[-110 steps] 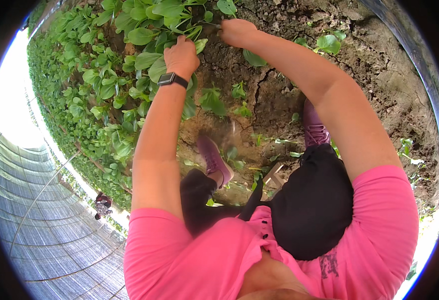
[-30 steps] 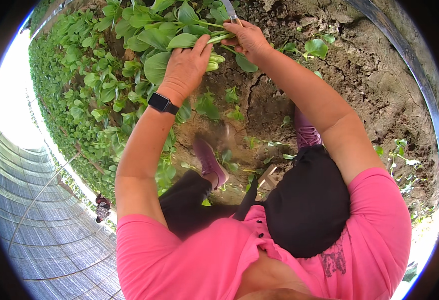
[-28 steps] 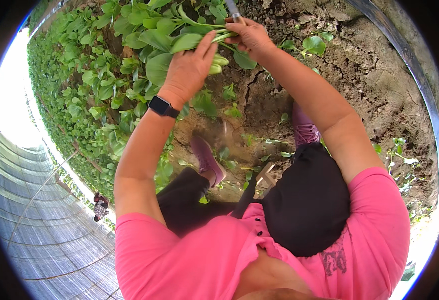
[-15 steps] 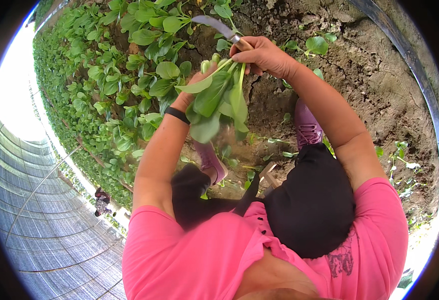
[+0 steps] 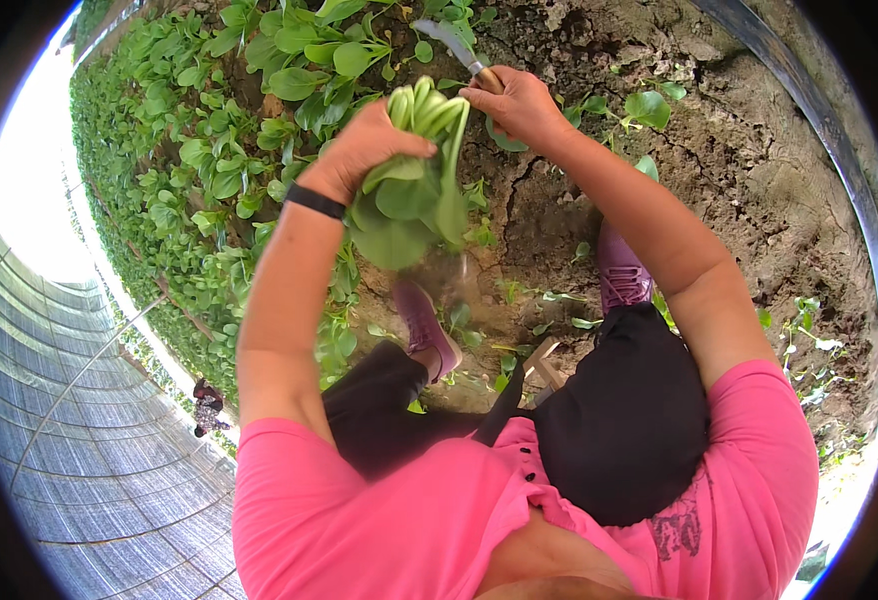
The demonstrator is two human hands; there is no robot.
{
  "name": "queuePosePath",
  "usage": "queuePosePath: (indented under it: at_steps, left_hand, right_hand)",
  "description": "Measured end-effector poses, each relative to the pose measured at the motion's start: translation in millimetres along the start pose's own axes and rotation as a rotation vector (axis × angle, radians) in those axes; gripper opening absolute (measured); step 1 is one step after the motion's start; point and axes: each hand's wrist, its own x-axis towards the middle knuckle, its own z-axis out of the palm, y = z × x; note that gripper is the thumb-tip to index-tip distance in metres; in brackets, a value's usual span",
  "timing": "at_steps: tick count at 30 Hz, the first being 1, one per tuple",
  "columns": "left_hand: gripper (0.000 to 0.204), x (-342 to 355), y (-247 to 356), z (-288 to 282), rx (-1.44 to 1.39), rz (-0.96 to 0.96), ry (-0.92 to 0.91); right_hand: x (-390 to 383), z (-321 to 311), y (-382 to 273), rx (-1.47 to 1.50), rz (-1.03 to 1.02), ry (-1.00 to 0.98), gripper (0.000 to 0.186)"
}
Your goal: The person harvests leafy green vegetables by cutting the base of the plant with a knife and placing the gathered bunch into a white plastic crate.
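My left hand point(image 5: 367, 148) is wrapped around a bunch of leafy greens point(image 5: 399, 215) with pale stems, like young bok choy. Its stem ends point up and away from me, and the broad leaves hang down toward my feet. To the right of the bunch, my right hand point(image 5: 531, 112) grips a small knife point(image 5: 449, 40) with a curved blade and wooden handle. That blade points to the far left, over the soil and plants. The fingers of my right hand are close beside the stems; whether they touch them I cannot tell.
Dense growing greens point(image 5: 229, 150) cover the left side. Cracked brown soil point(image 5: 729, 170) with scattered seedlings lies to the right, bordered by a dark curved pipe point(image 5: 819, 110). A small wooden stool point(image 5: 542, 362) shows between my legs. Another person point(image 5: 207, 407) is far off left.
My left hand has moved up and left around the bunch, its stems now gathered upright in the grip. My right hand has shifted slightly right and away from the stems, still holding the knife.
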Motion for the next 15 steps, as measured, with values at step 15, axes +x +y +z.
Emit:
queuePosePath:
  at_steps: [15]
  left_hand:
    - [0.029, 75, -16, -79, 1.716, -0.118, 0.286]
  right_hand:
    - [109, 53, 17, -0.397, -0.077, -0.084, 0.043]
